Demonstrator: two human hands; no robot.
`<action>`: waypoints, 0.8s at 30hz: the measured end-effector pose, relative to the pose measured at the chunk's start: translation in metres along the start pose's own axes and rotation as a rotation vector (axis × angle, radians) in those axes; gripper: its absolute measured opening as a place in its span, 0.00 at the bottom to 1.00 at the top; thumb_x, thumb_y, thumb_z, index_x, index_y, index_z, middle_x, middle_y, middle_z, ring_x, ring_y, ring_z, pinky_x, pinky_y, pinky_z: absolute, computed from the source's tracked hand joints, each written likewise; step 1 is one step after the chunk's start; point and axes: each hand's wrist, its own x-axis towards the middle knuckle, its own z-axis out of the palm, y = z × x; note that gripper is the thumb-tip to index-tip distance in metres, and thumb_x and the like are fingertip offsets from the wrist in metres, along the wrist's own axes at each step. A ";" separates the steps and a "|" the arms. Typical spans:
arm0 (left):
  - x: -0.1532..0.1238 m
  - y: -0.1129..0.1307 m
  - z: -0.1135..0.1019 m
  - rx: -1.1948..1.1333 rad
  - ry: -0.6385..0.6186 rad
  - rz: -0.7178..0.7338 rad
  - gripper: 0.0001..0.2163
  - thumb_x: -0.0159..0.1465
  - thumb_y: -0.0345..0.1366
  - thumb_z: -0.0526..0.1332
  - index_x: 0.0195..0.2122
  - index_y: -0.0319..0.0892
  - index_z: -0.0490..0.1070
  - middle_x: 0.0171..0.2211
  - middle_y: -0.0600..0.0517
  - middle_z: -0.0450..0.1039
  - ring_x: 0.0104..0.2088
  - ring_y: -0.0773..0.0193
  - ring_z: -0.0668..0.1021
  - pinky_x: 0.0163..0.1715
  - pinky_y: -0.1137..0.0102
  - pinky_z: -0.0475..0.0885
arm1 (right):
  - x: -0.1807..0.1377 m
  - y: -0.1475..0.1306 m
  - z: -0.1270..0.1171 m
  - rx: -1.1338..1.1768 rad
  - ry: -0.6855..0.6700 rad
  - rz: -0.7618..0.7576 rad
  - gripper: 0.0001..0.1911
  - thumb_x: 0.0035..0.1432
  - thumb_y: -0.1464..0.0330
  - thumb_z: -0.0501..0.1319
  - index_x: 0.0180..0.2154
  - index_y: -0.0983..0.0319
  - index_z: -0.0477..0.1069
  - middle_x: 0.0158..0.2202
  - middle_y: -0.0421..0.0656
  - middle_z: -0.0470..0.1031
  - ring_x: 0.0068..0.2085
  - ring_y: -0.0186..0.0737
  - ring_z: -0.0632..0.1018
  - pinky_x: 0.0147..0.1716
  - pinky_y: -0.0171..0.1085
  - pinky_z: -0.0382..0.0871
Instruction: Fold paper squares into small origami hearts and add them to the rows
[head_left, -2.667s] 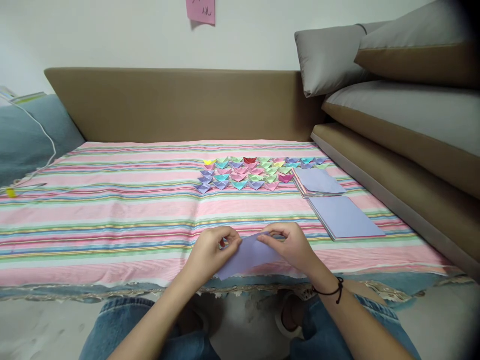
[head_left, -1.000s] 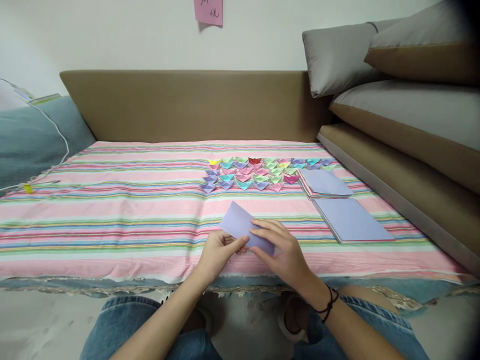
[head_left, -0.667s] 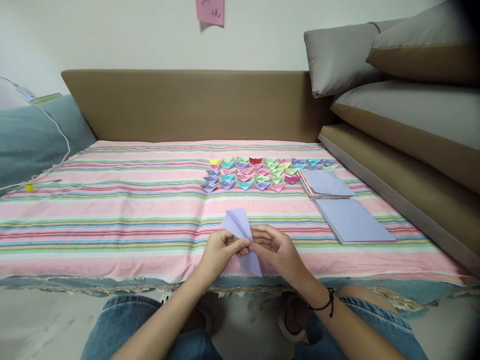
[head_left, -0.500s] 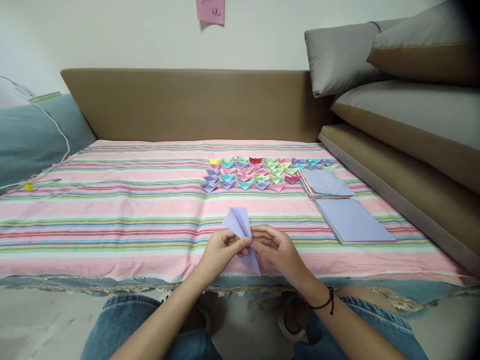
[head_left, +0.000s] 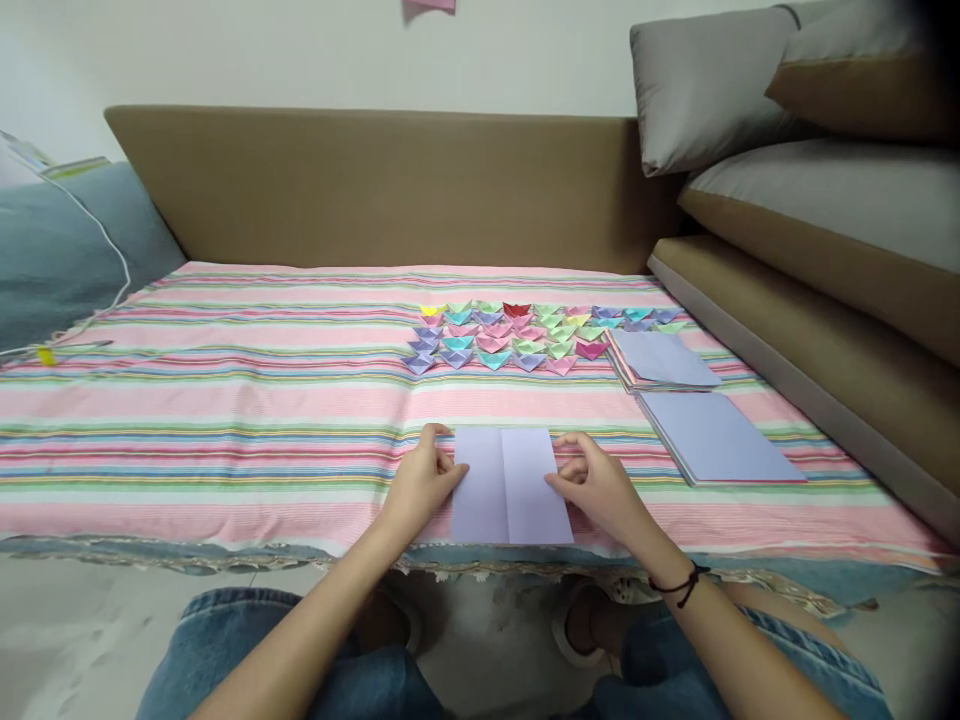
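A lavender sheet of paper (head_left: 480,490) is spread out in front of me, with a crease running down its middle. My left hand (head_left: 429,478) pinches its left edge between thumb and fingers. At the right edge, my right hand (head_left: 592,480) grips the sheet the same way, fingers curled behind the thumb. Beyond the sheet, several small folded paper boats (head_left: 493,343) stand in rows, in purple, pink, green, blue, yellow and red. To the right lies a stack of lavender paper (head_left: 720,440), and just behind it a second stack of paper (head_left: 664,360) with a loosely lying top sheet.
The striped cloth (head_left: 225,420) covers the seat, its lace edge near my knees. A brown backrest (head_left: 375,190) stands behind. Cushions (head_left: 817,210) are piled at the right. A white cable (head_left: 112,240) with a yellow tag runs along the left side.
The sheet was folded narrow and held at an angle between both hands; now it is opened out, with my hands apart at its two side edges. The view has shifted slightly downward.
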 end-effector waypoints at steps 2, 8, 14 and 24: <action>-0.002 -0.001 0.003 0.201 0.015 0.088 0.18 0.56 0.33 0.59 0.48 0.41 0.60 0.23 0.57 0.68 0.25 0.63 0.72 0.27 0.70 0.66 | -0.003 0.001 0.001 -0.132 0.008 -0.054 0.15 0.48 0.70 0.59 0.41 0.60 0.62 0.18 0.33 0.68 0.22 0.38 0.71 0.25 0.36 0.63; -0.005 0.010 0.003 0.650 -0.041 0.644 0.16 0.60 0.27 0.57 0.49 0.48 0.68 0.51 0.45 0.63 0.51 0.54 0.66 0.48 0.57 0.64 | -0.005 -0.003 0.005 -0.474 0.033 -0.472 0.20 0.52 0.78 0.54 0.46 0.59 0.69 0.42 0.48 0.70 0.44 0.46 0.70 0.42 0.45 0.67; -0.012 0.011 0.004 0.768 -0.233 0.824 0.17 0.64 0.30 0.55 0.53 0.49 0.65 0.52 0.46 0.64 0.54 0.56 0.63 0.51 0.58 0.63 | -0.005 -0.003 0.009 -0.552 -0.098 -0.703 0.25 0.52 0.83 0.51 0.44 0.56 0.74 0.53 0.47 0.65 0.54 0.49 0.62 0.54 0.52 0.58; -0.021 -0.015 -0.032 0.759 -0.309 0.675 0.28 0.57 0.18 0.48 0.58 0.46 0.58 0.55 0.47 0.62 0.57 0.55 0.60 0.53 0.57 0.60 | -0.006 0.025 -0.035 -0.570 -0.173 -0.610 0.23 0.56 0.78 0.50 0.46 0.53 0.73 0.56 0.44 0.63 0.59 0.50 0.58 0.55 0.55 0.58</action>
